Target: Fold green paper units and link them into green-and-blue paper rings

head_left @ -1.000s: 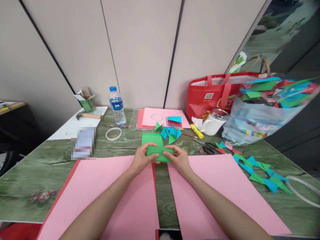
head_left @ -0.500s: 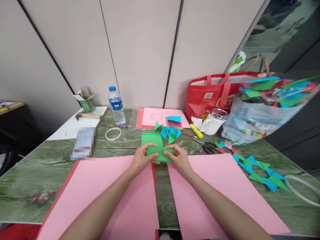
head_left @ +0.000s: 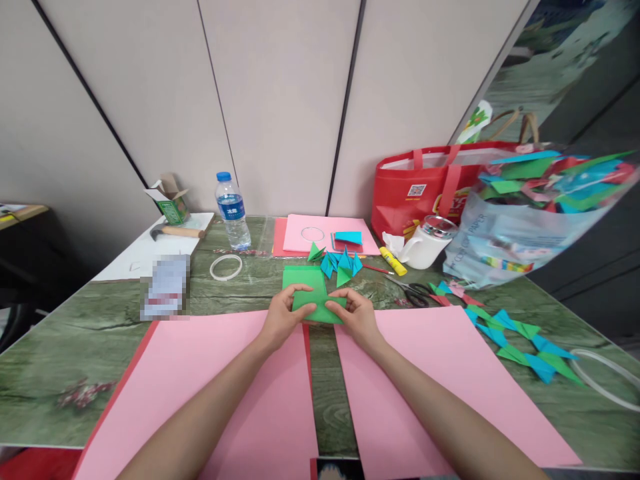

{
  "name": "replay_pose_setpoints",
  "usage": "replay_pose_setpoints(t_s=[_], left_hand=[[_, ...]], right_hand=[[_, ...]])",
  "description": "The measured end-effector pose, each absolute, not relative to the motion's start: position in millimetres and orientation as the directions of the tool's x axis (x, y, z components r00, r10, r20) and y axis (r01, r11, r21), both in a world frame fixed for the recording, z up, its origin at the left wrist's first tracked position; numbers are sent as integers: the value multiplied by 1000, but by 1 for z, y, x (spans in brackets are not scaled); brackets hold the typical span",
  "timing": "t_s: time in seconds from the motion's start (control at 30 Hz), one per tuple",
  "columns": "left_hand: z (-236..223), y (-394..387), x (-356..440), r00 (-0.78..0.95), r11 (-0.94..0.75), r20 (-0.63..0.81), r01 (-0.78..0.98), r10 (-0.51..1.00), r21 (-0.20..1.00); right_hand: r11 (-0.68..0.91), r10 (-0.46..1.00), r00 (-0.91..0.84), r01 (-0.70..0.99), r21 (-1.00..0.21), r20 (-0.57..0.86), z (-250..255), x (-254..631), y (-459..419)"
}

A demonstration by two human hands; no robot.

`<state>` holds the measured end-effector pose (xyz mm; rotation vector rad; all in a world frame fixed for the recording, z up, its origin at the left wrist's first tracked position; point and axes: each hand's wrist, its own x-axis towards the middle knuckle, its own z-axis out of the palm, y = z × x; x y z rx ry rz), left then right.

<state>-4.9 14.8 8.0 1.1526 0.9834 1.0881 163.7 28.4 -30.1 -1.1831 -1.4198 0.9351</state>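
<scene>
Between my two hands is a small sheet of green paper point(head_left: 320, 309), its broad side facing me. My left hand point(head_left: 286, 312) pinches the left end, thumb in front and fingers behind. On the right end my right hand point(head_left: 358, 316) grips it the same way. Most fingertips are hidden behind the paper. Just beyond lies more green paper point(head_left: 303, 275) on the table. Behind and to the right sit folded blue and green paper pieces point(head_left: 343, 265). Large pink sheets point(head_left: 225, 387) lie under my forearms, with a strip of table between them.
A water bottle point(head_left: 233, 213), hammer point(head_left: 180, 231) and white ring point(head_left: 226, 267) are at the left. Scissors point(head_left: 413, 292), a glue stick point(head_left: 393, 261), a white mug point(head_left: 429, 243), a red bag point(head_left: 400, 190), a plastic bag of folded paper point(head_left: 500, 237) and a folded-paper chain point(head_left: 520, 343) occupy the right.
Both hands keep their hold on the green paper, which stays in nearly the same place. The view shifts very slightly; nothing else visibly moves.
</scene>
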Motion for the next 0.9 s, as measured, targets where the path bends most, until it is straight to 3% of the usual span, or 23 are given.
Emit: replay_pose_setpoints(t_s=[0.9], left_hand=[[6, 17, -4, 191, 63, -36, -138, 981, 988]], right_hand=[[199, 978, 23, 172, -965, 206, -29, 163, 27]])
